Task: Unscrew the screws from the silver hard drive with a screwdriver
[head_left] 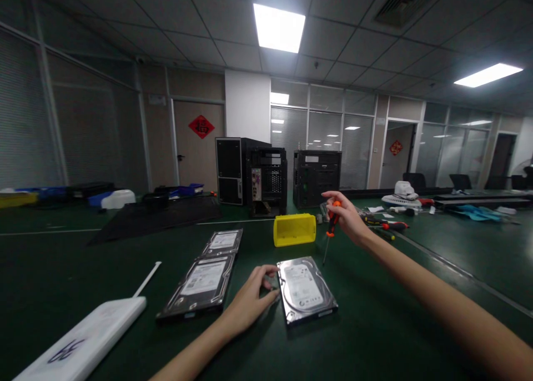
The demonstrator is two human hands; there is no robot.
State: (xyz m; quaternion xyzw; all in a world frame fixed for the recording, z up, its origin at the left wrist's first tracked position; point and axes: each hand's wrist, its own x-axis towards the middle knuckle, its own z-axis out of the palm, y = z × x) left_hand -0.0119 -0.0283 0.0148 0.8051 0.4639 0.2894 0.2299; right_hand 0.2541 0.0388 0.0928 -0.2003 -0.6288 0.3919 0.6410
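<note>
My right hand (347, 217) is closed round the orange-and-black handle of a screwdriver (332, 225). Its thin shaft points down, with the tip just off the upper right edge of a silver hard drive (303, 289). That drive lies flat, label up. Along its left edge rests my left hand (254, 292), thumb and forefinger curved and apart, their tips at the drive's side. The other fingers are partly hidden. Farther left lie two more hard drives, a nearer one (204, 284) and a farther one (224, 241). Behind the silver drive stands a yellow plastic bin (295, 229), its opening facing me.
Black computer cases (266, 178) stand at the back, another case (317, 175) right of them. A white box marked 39 (85, 336) lies front left. Loose tools (385, 224) and a white device (403, 195) are on the right; a black mat (154, 217) lies back left.
</note>
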